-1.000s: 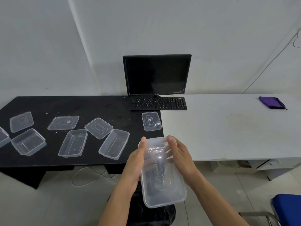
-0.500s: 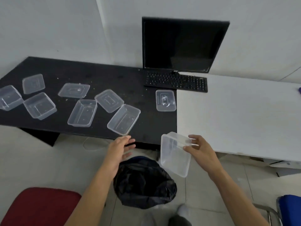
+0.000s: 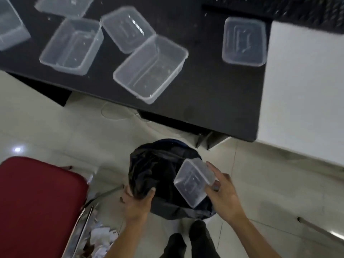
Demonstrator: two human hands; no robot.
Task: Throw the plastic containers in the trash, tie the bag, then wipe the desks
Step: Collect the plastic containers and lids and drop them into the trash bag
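My right hand [image 3: 226,196] grips a clear tub [image 3: 192,180] over the black bag [image 3: 154,170]. My left hand [image 3: 136,202] pinches its rim at eight o'clock.

No readable text, labels or numbers.

On my feed a dark red padded chair seat [image 3: 37,205] fills the lower left, its chrome tube frame [image 3: 81,226] running down its right edge, with crumpled white paper scraps [image 3: 101,237] on the floor just beside that frame. The pale glossy tiled floor [image 3: 74,136] carries a thin white cable [image 3: 115,116] lying in a loop further up. I make out a blurred black keyboard [image 3: 297,13] at the top right and a slanting chrome bar [image 3: 320,229] at the lower right.
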